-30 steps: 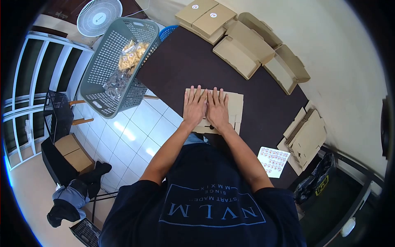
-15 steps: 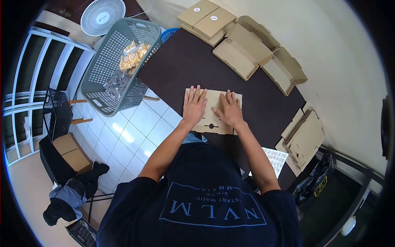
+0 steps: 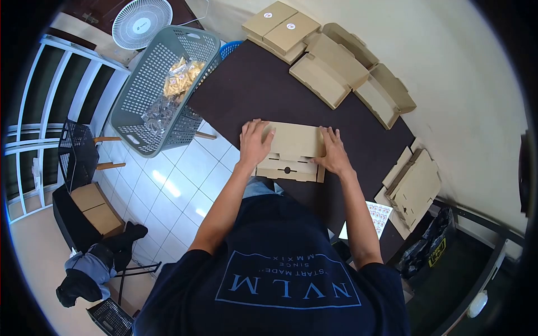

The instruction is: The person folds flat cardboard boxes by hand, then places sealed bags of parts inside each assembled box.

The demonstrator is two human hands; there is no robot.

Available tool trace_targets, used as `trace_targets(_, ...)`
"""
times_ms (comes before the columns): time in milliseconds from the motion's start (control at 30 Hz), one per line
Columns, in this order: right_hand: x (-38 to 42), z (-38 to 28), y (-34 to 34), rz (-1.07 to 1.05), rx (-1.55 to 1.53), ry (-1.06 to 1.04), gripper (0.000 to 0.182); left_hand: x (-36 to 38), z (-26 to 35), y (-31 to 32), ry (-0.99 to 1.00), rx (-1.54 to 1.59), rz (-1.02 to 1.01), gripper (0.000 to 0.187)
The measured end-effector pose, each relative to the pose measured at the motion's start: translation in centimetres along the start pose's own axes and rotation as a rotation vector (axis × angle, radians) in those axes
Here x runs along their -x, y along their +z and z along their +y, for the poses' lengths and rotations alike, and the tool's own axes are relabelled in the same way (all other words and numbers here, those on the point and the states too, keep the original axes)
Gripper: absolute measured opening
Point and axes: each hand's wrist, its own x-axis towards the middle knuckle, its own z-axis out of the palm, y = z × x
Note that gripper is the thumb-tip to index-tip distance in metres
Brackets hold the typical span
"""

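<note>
A flat brown cardboard box [image 3: 295, 139] lies at the near edge of the dark table, its front flap with a round cut-out nearest my body. My left hand [image 3: 255, 143] grips the box's left edge, fingers bent over the top corner. At the opposite edge my right hand [image 3: 334, 152] holds the right side, its thumb reaching in at the fold line. A raised panel with slots now shows between the two hands. The undersides of the fingers are hidden.
On the dark table [image 3: 241, 84] stand closed stickered boxes [image 3: 280, 28] and open boxes [image 3: 330, 67] at the back. Flat cardboard blanks [image 3: 414, 187] and a sticker sheet [image 3: 378, 215] lie right. A grey basket [image 3: 126, 106] with packed bags [image 3: 182, 78] stands left; a seated person [image 3: 92, 269] is lower left.
Both hands have moved from lying flat on the cardboard to its left and right edges. The cardboard's panels have shifted, with a fold opened across the middle.
</note>
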Motion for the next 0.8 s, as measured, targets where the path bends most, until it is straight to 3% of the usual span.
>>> trace_targets(67,0.0,0.5,0.2,-0.013,-0.077,0.022,0.094,-0.3,-0.8,-0.2,-0.168,0.222,-0.156,0.041)
trace_targets(300,0.6,-1.0,-1.7,-0.046,-0.348,0.092,0.091,-0.9,-0.7,-0.7,-0.306,0.364,-0.122,0.044)
trace_targets(367,0.6,0.0,-1.1,-0.032,-0.553,0.146,0.084,-1.1,-0.2,-1.3,-0.561,0.487,-0.081,0.045)
trace_targets(400,0.5,-0.2,-1.0,-0.03,-0.555,0.149,0.084,-1.1,-0.8,-1.0,-0.559,0.486,-0.085,0.045)
trace_targets(467,0.2,-0.8,-0.5,0.154,-0.511,0.352,0.062,-0.6,-2.2,-0.3,-0.683,0.538,-0.148,0.043)
trace_targets(500,0.1,-0.7,0.3,0.152,-0.513,0.356,0.062,-0.5,-2.2,-0.3,-0.685,0.535,-0.152,0.043)
trace_targets(567,0.1,-0.1,2.4,0.164,-0.801,0.45,0.043,-0.1,-1.7,-0.5,-0.753,0.71,-0.183,0.042)
trace_targets(700,0.4,-1.4,2.4,0.079,-1.158,0.625,0.022,0.2,-0.9,-1.1,-0.875,0.754,-0.27,0.039)
trace_targets(800,0.3,0.3,4.9,0.174,-1.21,0.486,0.019,1.1,-1.8,-0.1,-0.981,0.834,-0.314,0.037)
